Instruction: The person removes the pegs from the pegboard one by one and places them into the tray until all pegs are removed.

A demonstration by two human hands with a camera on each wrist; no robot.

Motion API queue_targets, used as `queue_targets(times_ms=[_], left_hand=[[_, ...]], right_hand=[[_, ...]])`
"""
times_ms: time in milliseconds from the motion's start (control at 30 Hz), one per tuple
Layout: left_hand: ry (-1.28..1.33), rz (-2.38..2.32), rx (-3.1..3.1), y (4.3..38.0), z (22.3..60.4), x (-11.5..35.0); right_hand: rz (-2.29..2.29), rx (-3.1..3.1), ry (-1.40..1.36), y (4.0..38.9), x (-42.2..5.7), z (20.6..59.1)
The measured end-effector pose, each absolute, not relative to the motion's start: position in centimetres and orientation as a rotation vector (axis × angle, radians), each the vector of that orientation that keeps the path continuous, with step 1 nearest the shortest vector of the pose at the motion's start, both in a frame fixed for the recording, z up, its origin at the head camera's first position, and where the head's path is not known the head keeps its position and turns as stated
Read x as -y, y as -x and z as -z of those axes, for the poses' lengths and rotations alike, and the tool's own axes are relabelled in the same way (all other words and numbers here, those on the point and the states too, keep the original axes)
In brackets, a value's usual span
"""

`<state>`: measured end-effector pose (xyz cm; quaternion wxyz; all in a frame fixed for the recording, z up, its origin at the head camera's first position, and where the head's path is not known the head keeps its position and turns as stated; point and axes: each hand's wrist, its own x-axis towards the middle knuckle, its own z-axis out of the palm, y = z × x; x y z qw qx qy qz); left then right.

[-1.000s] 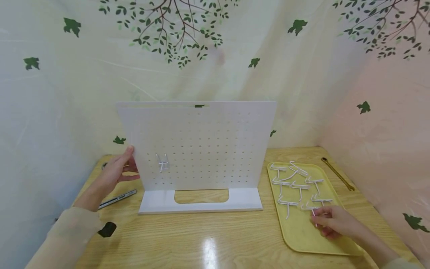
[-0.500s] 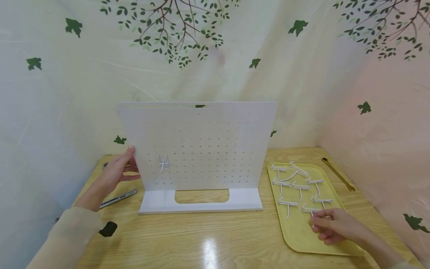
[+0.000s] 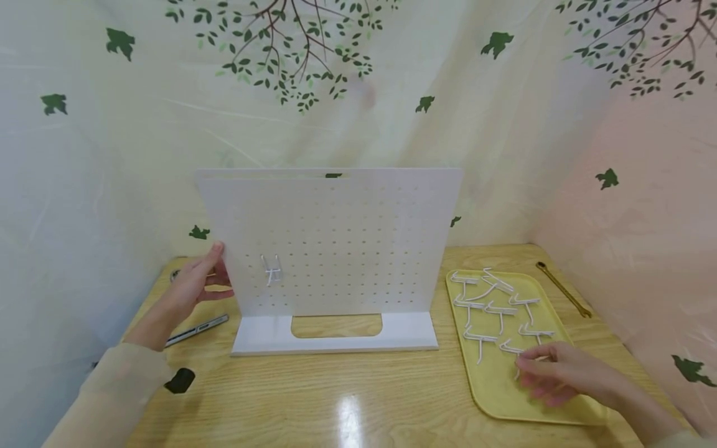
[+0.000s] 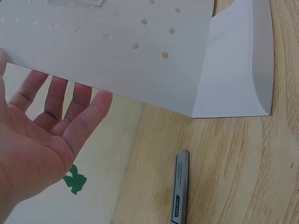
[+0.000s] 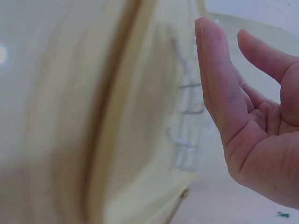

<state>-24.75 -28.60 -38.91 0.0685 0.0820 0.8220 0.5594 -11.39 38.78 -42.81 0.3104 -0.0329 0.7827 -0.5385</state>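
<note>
A white pegboard (image 3: 358, 211) stands upright on its white base (image 3: 257, 336), with one white wire hook (image 3: 271, 272) mounted at its lower left. My left hand (image 3: 193, 283) grips the board's left edge, thumb at the front and fingers behind. Over a yellow tray (image 3: 490, 395) at the right, my right hand (image 3: 560, 373) hovers by the nearest wire hook (image 3: 508, 348), partly covering it. The right wrist view has thumb and fingers (image 5: 219, 70) apart with nothing between them. Several more wire hooks (image 3: 501, 309) lie in the tray.
A grey utility knife (image 4: 180, 186) lies on the wooden table (image 3: 313, 398) left of the board. Right of the tray is a brass-coloured wrench (image 3: 562, 289). A patterned cloth (image 3: 493, 143) hangs behind and along the sides.
My right fingers held the nearest hook's stem a second ago. They have let go, and the hook lies in the tray with its stem end showing. My left hand has stayed put.
</note>
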Motion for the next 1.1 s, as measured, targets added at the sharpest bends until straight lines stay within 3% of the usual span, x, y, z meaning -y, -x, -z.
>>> queue_targets(times_ms=[467, 1100], left_hand=[[-0.276, -1.688, -2.477, 24.4, 38.7, 28.6], [-0.25, -1.74, -2.445, 24.7, 38.9, 28.7]], right_hand=[[1.519, -1.954, 0.326, 13.7, -33.9, 39.1], [1.866, -1.721, 0.53, 17.1, -21.2, 39.0]])
